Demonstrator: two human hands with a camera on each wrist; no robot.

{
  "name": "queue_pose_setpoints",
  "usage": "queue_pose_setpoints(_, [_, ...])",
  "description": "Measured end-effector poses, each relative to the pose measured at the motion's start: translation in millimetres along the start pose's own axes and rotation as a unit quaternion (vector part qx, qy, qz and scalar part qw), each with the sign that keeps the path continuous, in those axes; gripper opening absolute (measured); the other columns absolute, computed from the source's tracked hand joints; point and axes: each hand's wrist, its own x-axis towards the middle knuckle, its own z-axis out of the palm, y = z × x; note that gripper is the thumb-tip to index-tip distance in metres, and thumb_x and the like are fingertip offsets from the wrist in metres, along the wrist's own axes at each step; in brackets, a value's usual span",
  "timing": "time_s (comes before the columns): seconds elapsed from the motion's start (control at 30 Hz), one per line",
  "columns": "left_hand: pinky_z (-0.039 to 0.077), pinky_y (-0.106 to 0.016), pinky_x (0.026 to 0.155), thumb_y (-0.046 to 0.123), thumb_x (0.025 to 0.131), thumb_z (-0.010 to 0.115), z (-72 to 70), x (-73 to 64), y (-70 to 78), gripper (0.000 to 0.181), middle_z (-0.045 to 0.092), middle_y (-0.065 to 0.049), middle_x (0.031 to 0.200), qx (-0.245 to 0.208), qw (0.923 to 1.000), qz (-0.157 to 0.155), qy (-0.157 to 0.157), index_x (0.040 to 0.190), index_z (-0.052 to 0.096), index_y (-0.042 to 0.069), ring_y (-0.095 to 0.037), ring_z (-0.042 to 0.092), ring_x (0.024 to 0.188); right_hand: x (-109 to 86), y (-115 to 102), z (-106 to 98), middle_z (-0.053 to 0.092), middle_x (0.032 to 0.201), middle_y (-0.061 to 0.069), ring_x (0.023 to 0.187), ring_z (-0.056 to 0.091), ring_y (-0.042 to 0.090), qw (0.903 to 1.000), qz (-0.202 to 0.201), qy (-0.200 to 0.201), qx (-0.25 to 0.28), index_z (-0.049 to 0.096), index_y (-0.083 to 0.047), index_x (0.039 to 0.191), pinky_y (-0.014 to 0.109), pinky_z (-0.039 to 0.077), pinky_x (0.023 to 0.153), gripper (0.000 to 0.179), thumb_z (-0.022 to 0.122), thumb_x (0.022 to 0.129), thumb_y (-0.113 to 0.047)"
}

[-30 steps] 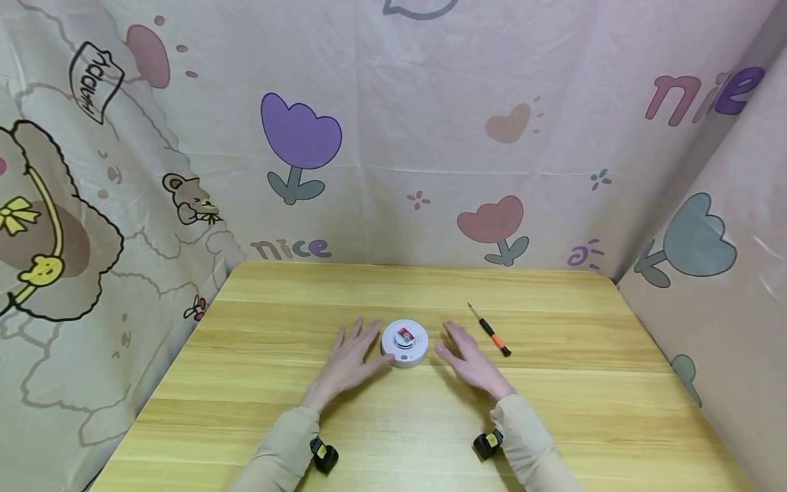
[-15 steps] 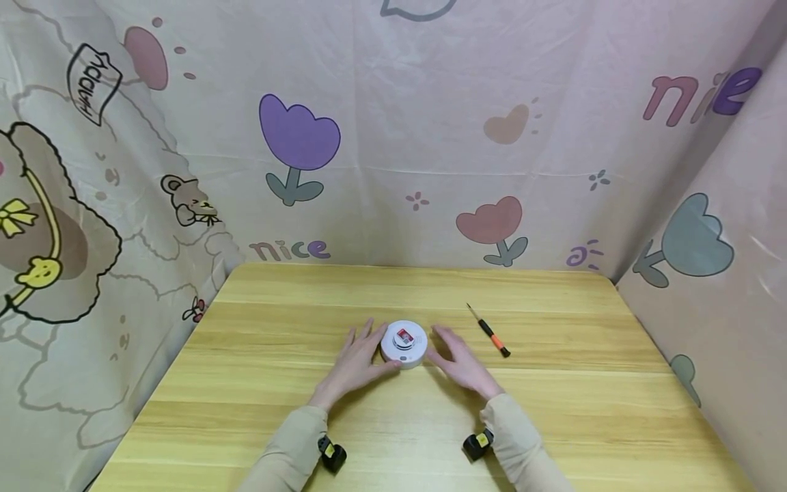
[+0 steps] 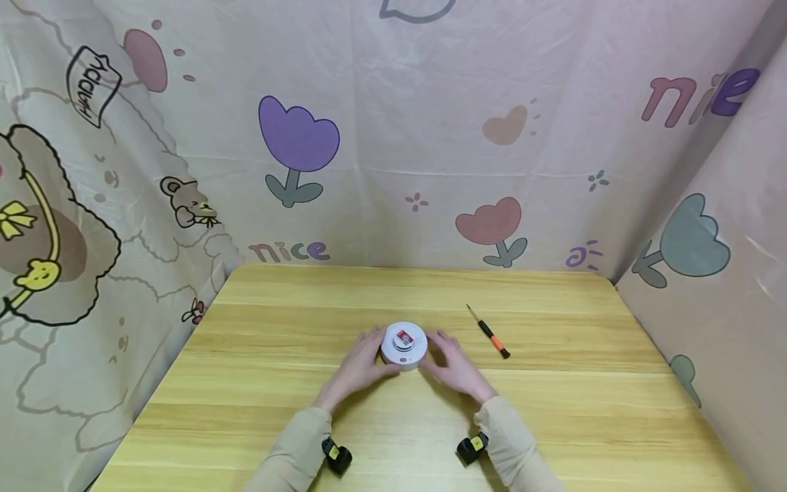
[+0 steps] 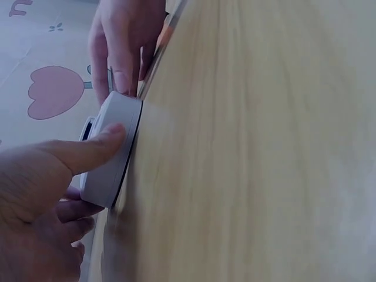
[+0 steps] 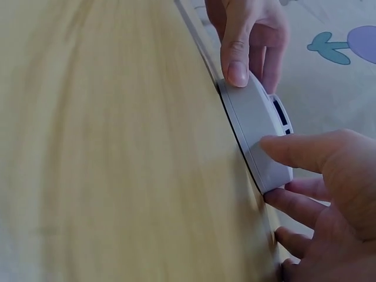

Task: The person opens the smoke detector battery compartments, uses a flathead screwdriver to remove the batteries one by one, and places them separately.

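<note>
A round white smoke detector (image 3: 413,357) with a red label on its raised centre sits face up on the wooden table. My left hand (image 3: 361,363) grips it from the left, the thumb on the near side wall and the fingers round the far left side. From the right, my right hand (image 3: 453,365) holds the opposite side between thumb and fingers. In the left wrist view the left thumb (image 4: 97,151) lies flat along the side wall of the detector. The right wrist view shows the right thumb (image 5: 299,150) against the wall and fingertips at its lower edge.
A small screwdriver (image 3: 490,333) with a black and orange handle lies to the right of the right hand. The wooden table (image 3: 277,307) ends at a patterned cloth backdrop (image 3: 393,137) behind and at both sides. A black camera is strapped to each wrist.
Both hands have moved inward from beside the smoke detector and taken hold of its sides. The right hand was apart from it one second ago. The screwdriver has stayed put.
</note>
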Motion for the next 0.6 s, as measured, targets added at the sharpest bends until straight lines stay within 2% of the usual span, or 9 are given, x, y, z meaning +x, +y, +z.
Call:
queue_pose_setpoints(0.13, [0.016,-0.061,0.127,0.026,0.080,0.084,2.8,1.4,1.1,0.085,0.050,-0.026,0.150,-0.027,0.9995,0.004,0.015,0.148,0.043,-0.004,-0.043,0.040,0.145,-1.2,2.1,2.3,0.043,0.157,0.019,0.152,0.023,0.046,0.9999,-0.007,0.011,-0.002,0.045,-0.012,0.151,0.065,0.011,0.126,0.065,0.071,0.093,-0.021])
queue_pose_setpoints(0.3, [0.017,-0.064,0.125,0.020,0.076,0.087,6.7,1.4,1.7,0.083,0.055,-0.024,0.145,-0.052,0.9980,0.017,0.032,0.145,0.047,-0.003,-0.041,0.048,0.139,-3.0,4.3,3.6,0.047,0.155,0.017,0.151,0.028,0.044,0.9993,-0.007,0.033,0.013,0.050,-0.013,0.148,0.067,0.015,0.124,0.065,0.076,0.088,-0.015])
queue_pose_setpoints(0.47, [0.015,-0.062,0.127,0.020,0.075,0.087,6.9,0.7,4.3,0.085,0.057,-0.024,0.143,-0.062,0.9977,0.006,0.027,0.145,0.046,-0.004,-0.042,0.049,0.138,-5.0,5.9,3.6,0.049,0.154,0.015,0.150,0.031,0.043,0.9988,-0.002,0.044,0.019,0.053,-0.015,0.146,0.071,0.021,0.120,0.067,0.079,0.084,-0.014])
queue_pose_setpoints(0.6, [0.013,-0.060,0.128,0.022,0.076,0.087,5.5,-0.7,7.0,0.087,0.055,-0.025,0.144,-0.077,0.9968,-0.012,0.018,0.146,0.045,-0.005,-0.042,0.046,0.140,-6.9,5.9,2.2,0.054,0.150,0.013,0.146,0.039,0.040,0.9980,-0.007,0.046,0.043,0.056,-0.015,0.143,0.067,0.028,0.120,0.066,0.082,0.082,-0.015])
